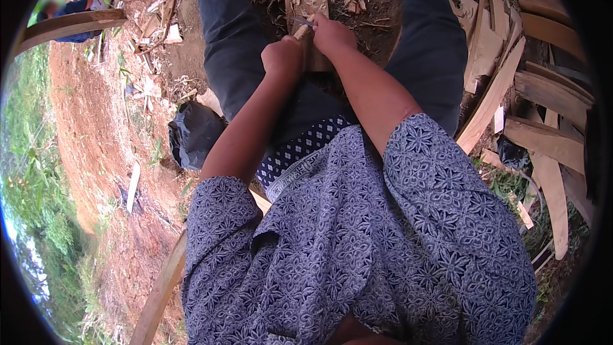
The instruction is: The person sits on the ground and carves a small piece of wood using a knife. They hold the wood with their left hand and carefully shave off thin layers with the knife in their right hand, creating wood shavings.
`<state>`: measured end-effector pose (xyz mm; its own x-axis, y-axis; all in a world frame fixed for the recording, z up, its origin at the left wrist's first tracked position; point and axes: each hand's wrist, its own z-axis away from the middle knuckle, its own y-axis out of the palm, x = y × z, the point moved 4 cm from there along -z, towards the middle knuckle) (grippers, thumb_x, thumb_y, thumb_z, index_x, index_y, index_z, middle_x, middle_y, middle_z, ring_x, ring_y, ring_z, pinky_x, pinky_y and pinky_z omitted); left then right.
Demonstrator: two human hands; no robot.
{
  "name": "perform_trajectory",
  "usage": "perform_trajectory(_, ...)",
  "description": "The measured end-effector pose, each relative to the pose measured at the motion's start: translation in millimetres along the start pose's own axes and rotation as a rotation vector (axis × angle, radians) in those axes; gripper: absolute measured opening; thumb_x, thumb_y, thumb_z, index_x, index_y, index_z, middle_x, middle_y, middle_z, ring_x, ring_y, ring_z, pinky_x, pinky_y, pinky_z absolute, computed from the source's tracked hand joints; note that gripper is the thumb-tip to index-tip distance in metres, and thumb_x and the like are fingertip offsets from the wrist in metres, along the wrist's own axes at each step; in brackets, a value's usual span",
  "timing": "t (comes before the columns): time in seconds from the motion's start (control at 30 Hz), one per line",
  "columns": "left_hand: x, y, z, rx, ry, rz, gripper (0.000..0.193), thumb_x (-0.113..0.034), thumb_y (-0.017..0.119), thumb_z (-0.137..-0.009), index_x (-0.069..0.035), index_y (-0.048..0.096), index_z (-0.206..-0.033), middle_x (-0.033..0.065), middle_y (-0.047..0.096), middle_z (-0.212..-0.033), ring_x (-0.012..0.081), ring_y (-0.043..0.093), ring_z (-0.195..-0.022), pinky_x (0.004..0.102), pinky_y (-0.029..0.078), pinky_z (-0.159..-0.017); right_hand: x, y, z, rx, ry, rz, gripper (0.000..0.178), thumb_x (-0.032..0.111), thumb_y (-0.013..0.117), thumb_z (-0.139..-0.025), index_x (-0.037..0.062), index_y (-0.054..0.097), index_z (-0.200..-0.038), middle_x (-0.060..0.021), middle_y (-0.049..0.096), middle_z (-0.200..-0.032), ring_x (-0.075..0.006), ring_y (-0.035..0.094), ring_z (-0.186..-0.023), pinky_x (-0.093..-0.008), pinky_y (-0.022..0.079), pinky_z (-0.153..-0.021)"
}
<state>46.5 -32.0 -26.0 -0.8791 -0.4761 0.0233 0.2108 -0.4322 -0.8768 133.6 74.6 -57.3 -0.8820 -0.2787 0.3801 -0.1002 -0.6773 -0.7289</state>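
Observation:
Between my spread legs, my left hand [282, 57] is closed around the near end of a short pale wooden stick [303, 30]. The stick slants up and to the right. My right hand [334, 37] is closed just right of it, with the fingers hiding most of what they grip. From that fist a narrow grey knife blade [302, 21] points left across the stick. Beneath both hands lies a flat wooden board [317, 1] with shavings on and around it.
Several long curved wood pieces [543, 144] are piled at my right. A dark plastic bag [195, 134] lies beside my left leg. Wood scraps [150, 86] litter the reddish ground. Another person [80, 9] is at the far left, behind a curved timber [73, 25].

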Motion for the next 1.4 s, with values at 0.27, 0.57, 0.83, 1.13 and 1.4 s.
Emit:
perform_trajectory(0.27,-1,-2,3,-0.013,0.032,-0.050,0.019,-0.010,0.055,-0.091,-0.002,0.068,-0.103,0.0154,0.076,-0.088,0.0299,0.076,-0.081,0.0402,0.060,-0.066,-13,0,8,0.046,0.031,-0.139,0.019,0.031,0.049,-0.102,0.0190,0.059,-0.114,-0.0140,0.070,-0.108,-0.0360,0.066,-0.107,-0.0501,0.050,-0.087)
perform_trajectory(0.57,5,-8,1,0.118,-0.007,0.022,0.022,-0.010,0.053,-0.094,0.000,0.066,-0.108,0.0170,0.076,-0.098,0.0331,0.075,-0.090,0.0426,0.060,-0.074,-42,-2,17,0.025,0.036,-0.097,0.018,0.032,0.048,-0.102,0.0198,0.058,-0.111,-0.0131,0.069,-0.105,-0.0373,0.066,-0.103,-0.0508,0.050,-0.083)
perform_trajectory(0.83,5,-10,1,0.140,-0.025,0.052,0.021,-0.011,0.053,-0.094,0.000,0.065,-0.107,0.0189,0.075,-0.096,0.0340,0.075,-0.090,0.0430,0.060,-0.074,-35,-8,9,0.007,-0.021,-0.021,0.016,0.030,0.050,-0.102,0.0182,0.057,-0.110,-0.0129,0.069,-0.100,-0.0351,0.068,-0.093,-0.0499,0.052,-0.076)
perform_trajectory(1.13,4,-11,0,0.124,0.008,0.020,0.022,-0.011,0.052,-0.094,0.001,0.066,-0.107,0.0193,0.075,-0.096,0.0346,0.075,-0.090,0.0435,0.060,-0.074,-34,-5,0,0.237,0.075,-0.318,0.021,0.031,0.054,-0.101,0.0147,0.059,-0.112,-0.0114,0.064,-0.082,-0.0231,0.065,-0.071,-0.0429,0.051,-0.059)
perform_trajectory(1.4,3,-12,0,0.118,-0.001,0.020,0.020,-0.010,0.053,-0.093,0.000,0.065,-0.105,0.0191,0.075,-0.096,0.0345,0.075,-0.089,0.0440,0.060,-0.075,-24,4,-11,-0.004,-0.077,-0.130,0.020,0.033,0.054,-0.100,0.0176,0.061,-0.110,-0.0139,0.070,-0.101,-0.0368,0.066,-0.097,-0.0492,0.051,-0.081)
